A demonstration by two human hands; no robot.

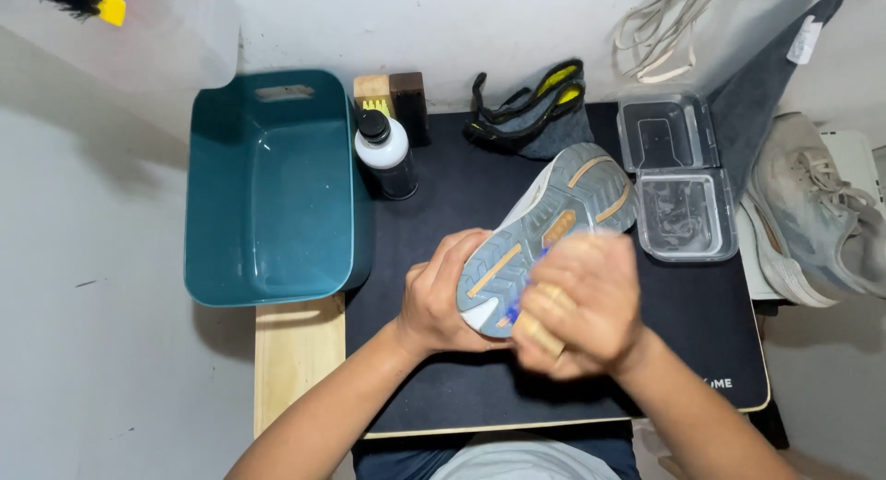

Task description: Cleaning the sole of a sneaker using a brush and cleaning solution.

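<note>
On the black-matted bench [443,388], a sneaker [554,217] was gripped sole-up by the left hand [443,300]; the right hand [581,305], blurred, was clenched on a brush [538,335]. Scrubbing seemed underway; the far sole would want steady strokes next.

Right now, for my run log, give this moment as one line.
left hand: holds shoe sole-up | right hand: blurred, brush on sole | mat: bottle, clear box | teal tub left

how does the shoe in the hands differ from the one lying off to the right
The held shoe is turned sole-up over the black mat, gripped by the left hand; the other shoe lies untouched beside the mat, laces showing. The right hand works a brush on the held one only. Both look grey.
</note>
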